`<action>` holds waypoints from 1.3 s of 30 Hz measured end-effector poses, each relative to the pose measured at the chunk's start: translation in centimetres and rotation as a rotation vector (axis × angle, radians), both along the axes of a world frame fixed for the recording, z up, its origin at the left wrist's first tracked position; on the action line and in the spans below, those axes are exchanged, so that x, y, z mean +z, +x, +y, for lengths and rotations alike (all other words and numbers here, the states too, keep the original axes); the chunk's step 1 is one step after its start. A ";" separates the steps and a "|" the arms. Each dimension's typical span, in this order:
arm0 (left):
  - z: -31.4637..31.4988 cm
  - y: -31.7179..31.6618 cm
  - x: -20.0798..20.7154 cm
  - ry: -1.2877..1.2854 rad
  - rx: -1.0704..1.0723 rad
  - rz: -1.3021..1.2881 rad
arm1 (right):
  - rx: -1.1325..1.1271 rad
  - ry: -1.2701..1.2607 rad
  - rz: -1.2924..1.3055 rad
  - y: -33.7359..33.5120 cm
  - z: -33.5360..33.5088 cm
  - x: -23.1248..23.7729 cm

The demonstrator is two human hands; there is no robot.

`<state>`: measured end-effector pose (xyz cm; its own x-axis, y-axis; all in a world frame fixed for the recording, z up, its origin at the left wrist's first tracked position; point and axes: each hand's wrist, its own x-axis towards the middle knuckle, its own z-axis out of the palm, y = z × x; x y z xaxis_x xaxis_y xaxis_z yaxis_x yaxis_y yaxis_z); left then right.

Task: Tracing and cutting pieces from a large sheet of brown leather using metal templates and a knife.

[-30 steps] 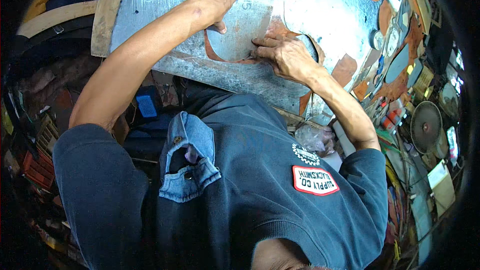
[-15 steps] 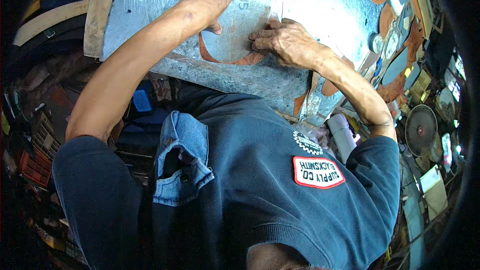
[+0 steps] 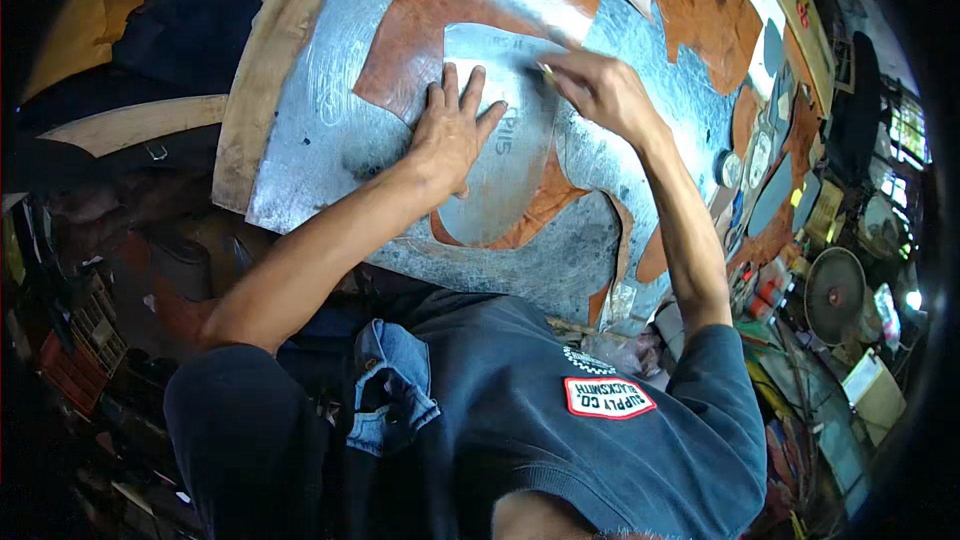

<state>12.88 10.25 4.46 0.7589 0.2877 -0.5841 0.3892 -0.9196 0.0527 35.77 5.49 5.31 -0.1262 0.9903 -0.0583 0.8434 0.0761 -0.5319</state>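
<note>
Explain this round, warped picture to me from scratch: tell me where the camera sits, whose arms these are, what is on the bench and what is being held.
The picture comes from a wide fisheye camera worn on a person's head, looking down, so straight edges bend near the rim. There is no machine here: the two bare arms rising from the lower edge belong to the wearer, whose dark blue shirt fills the bottom.

The left hand lies flat, fingers spread, pressing a curved grey metal cut-out piece onto a large shiny galvanised metal sheet. That sheet rests on an orange-brown benchtop, which shows through holes already cut in it.

The right hand pinches a small thin tool at the cut-out's upper edge; it is too small to identify. A pale wooden board borders the sheet's left side.
</note>
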 end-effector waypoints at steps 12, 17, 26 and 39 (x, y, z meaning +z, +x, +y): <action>0.0 -0.4 -0.7 -0.017 0.040 -0.013 | 0.268 0.028 0.019 -2.1 10.5 -4.0; -0.3 -0.5 -1.4 0.004 0.058 -0.063 | 0.283 0.038 0.009 -2.3 10.6 -3.7; -0.4 -0.6 -1.6 -0.009 0.069 -0.066 | 0.292 0.039 -0.139 -2.8 10.4 -4.2; -0.3 -0.4 -1.3 -0.019 0.065 -0.034 | 0.309 -0.024 -0.115 -2.1 10.3 -4.0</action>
<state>12.44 9.97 3.14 0.7587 0.3264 -0.5638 0.4459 -0.8911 0.0840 33.63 15.78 1.33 -0.4120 0.9043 -0.1121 0.8369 0.3268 -0.4390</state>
